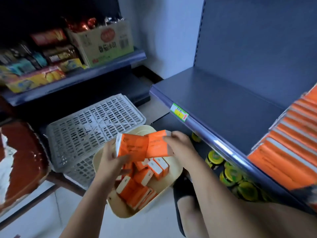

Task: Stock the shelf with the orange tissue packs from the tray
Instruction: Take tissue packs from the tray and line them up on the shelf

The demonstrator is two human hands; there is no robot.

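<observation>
Two orange tissue packs are held just above the tray. Left pack (132, 146): gripped by the left hand (109, 157), fingers curled round its lower end. Right pack (157, 143): pinched near its top edge by the right hand (180, 145). The two packs touch. Loose packs (142, 186) lie jumbled in the tray (123, 215) on the floor.

Step in hand, as I judge it: carry both to the shelf (223, 103). Square them face to face first, then stand them against the left end of the stacked row (288, 148), near the shelf's front edge. Lift clear of the jars (229, 176) below.
</observation>
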